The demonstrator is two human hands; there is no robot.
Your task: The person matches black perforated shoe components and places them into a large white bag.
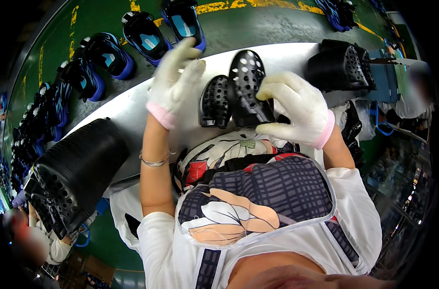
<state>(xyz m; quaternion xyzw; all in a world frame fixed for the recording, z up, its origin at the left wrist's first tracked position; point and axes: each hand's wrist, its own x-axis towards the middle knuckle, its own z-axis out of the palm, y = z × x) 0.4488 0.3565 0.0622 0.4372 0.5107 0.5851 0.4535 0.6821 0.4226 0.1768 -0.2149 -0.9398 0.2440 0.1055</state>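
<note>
Two glossy black plastic shoe inserts (pixel 248 82), rounded at the toe and pierced with holes, are side by side in front of my body. The smaller insert (pixel 214 103) is on the left. My right hand (pixel 296 108), in a white knit glove with a pink cuff, curls its fingers and thumb around the right side of the larger one. My left hand (pixel 176 82), gloved alike, is raised to the left of the smaller insert. Its fingers are apart and slightly blurred, with nothing in them.
A long stack of nested black inserts (pixel 84 164) lies at the left, with a shorter stack (pixel 337 67) at the right end of the pale work surface (pixel 137 111). Black and blue shoes (pixel 145 38) line the far side. Other people (pixel 36 241) are at the lower left and right.
</note>
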